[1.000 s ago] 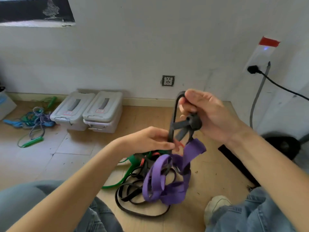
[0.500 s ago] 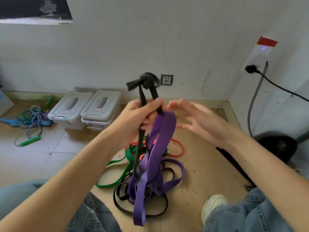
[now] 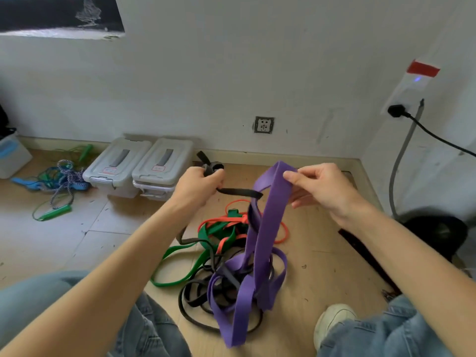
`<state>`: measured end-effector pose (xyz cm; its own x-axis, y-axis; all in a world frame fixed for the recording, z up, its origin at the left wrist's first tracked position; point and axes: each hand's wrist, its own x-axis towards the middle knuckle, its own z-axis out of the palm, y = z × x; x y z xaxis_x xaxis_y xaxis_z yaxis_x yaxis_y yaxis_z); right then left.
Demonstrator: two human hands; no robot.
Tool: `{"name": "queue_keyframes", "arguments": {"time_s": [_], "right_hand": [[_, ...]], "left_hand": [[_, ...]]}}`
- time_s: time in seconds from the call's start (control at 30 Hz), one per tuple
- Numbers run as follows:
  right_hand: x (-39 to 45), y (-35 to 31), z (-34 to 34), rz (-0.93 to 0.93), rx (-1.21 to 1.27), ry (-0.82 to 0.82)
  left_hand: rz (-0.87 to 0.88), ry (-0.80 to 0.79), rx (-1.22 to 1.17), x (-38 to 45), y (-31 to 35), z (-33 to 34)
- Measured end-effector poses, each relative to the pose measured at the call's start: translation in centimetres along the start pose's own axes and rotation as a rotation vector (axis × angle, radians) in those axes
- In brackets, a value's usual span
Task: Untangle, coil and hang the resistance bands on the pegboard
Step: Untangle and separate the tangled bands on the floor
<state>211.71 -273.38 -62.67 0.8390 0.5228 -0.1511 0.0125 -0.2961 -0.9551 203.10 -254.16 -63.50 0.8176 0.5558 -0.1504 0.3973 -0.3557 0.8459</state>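
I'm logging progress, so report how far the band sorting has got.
Done: nothing coiled or hung; no pegboard in view. In hand: the left hand grips the thin black rubber band, the right hand pinches the wide purple flat band. Left: green, orange and black loops lie tangled on the wooden floor.

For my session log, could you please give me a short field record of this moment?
left hand: grips the black band
right hand: pinches the top of the purple band
purple band: lifted, lower loops tangled in the pile
floor pile: green band, orange band, black loops
pegboard: not in view
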Motion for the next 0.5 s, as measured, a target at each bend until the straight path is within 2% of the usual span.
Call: {"name": "queue_keyframes", "arguments": {"time_s": [0.03, 0.1, 0.13, 0.17, 0.2, 0.27, 0.3, 0.4, 0.5], "right_hand": [[0.2, 0.0, -0.5, 0.034, -0.08, 0.01], [0.3, 0.2, -1.1, 0.085, -0.509, -0.016], [0.1, 0.2, -1.0, 0.073, -0.729, -0.048], [0.0, 0.2, -0.7, 0.014, -0.825, -0.107], [-0.3, -0.2, -0.1, -0.06, -0.785, -0.202], [-1.1, -1.0, 1.3, -0.164, -0.5, -0.432], [-1.2, -1.0, 1.9, -0.198, -0.38, -0.468], [-1.4, -1.0, 3.1, -0.248, -0.192, -0.304], [-1.0, -1.6, 2.6, -0.19, 0.014, -0.136]], "left_hand": [[0.005, -0.026, -0.11, -0.1, 0.3, -0.4], [0.072, -0.162, -0.325, -0.7, 1.3, -0.6], [0.118, -0.251, -0.403, -1.2, 2.0, -0.3], [0.164, -0.335, -0.46, -1.9, 2.6, 0.1], [0.207, -0.409, -0.508, -2.4, 3.2, 0.5], [0.29, -0.525, -0.636, -2.9, 4.3, 0.9], [0.315, -0.547, -0.703, -2.8, 4.6, 0.7], [0.324, -0.492, -0.753, -2.0, 4.2, -0.1], [0.263, -0.417, -0.554, -1.2, 2.5, -0.2]]}}
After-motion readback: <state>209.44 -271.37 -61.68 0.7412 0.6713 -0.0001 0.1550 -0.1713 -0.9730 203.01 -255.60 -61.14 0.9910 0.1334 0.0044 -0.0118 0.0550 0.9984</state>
